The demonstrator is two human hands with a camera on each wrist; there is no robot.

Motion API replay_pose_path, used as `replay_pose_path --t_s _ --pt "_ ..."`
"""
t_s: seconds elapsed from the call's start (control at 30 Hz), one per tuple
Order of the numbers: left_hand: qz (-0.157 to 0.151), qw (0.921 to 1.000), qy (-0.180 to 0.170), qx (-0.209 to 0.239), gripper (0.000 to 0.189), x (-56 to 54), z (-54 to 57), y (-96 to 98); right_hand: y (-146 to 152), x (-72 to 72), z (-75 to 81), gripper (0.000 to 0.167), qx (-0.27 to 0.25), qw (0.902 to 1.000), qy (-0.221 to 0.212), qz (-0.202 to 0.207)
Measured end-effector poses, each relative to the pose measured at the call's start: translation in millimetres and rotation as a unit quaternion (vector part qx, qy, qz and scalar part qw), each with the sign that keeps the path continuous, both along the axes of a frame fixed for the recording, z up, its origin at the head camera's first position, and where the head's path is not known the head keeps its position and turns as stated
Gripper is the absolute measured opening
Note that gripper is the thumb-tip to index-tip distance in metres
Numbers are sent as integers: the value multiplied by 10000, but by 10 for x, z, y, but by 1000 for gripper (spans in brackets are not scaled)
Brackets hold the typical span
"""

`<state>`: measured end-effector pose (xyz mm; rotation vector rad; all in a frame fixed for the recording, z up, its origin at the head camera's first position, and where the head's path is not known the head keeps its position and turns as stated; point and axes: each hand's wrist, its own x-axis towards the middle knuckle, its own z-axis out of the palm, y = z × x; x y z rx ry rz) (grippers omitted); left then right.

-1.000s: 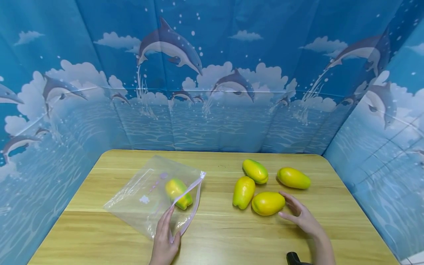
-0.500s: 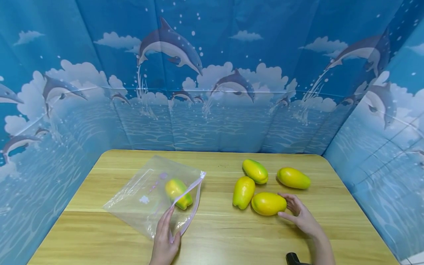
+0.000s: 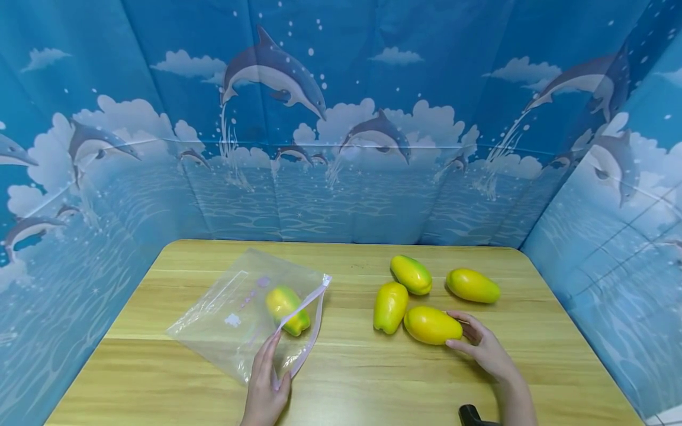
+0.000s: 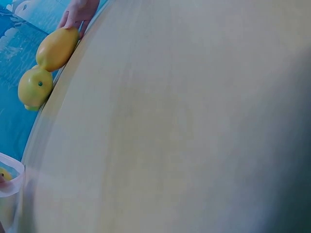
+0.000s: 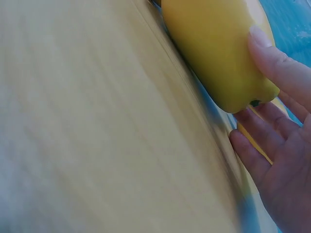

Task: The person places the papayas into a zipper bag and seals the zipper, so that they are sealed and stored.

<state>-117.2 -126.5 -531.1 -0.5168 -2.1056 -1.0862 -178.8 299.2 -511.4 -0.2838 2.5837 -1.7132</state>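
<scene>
In the head view a clear zip bag [image 3: 213,322] with a lilac closure strip lies flat at left. Through its film shows a yellow-green papaya [image 3: 282,300] near the mouth. My left hand [image 3: 263,384] holds the bag's mouth at its near corner, thumb at one edge and fingers at the other. On the right, my right hand [image 3: 482,349] grips the near papaya [image 3: 433,326] by its right end. In the right wrist view the thumb [image 5: 279,68] presses that papaya's side, with fingers under its stem end.
Beside the gripped papaya lies another papaya [image 3: 391,307]. Behind are a greener papaya [image 3: 411,275] and one more papaya [image 3: 472,286] at right. A black object [image 3: 471,415] sits at the front edge of the wooden table [image 3: 362,384]. A dolphin-print curtain [image 3: 341,195] surrounds the table.
My right hand's fingers have closed in around the near papaya's end, and the papaya has shifted and turned slightly. My left hand and the bag have stayed in place.
</scene>
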Motion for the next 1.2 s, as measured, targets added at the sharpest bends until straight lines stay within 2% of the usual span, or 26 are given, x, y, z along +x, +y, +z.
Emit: replay_pose_path --t_s 0.23,0.47,0.6,0.97,1.2 --pt "-27 10000 18 20 84 -8 -1 -4 -6 14 11 54 -160 9998 152 -18" --pt "-43 10000 60 31 81 -11 -1 -4 -6 26 26 56 -417 9991 -89 -63" --pt "-35 10000 62 29 82 -7 -7 -2 2 27 22 56 -517 9985 -41 -150" --pt "162 9998 -36 -115 85 -1 -15 -3 -2 57 91 52 -596 9957 494 -517" --pt "250 9995 -26 -194 92 3 18 14 -106 53 252 51 -1080 9882 994 -445"
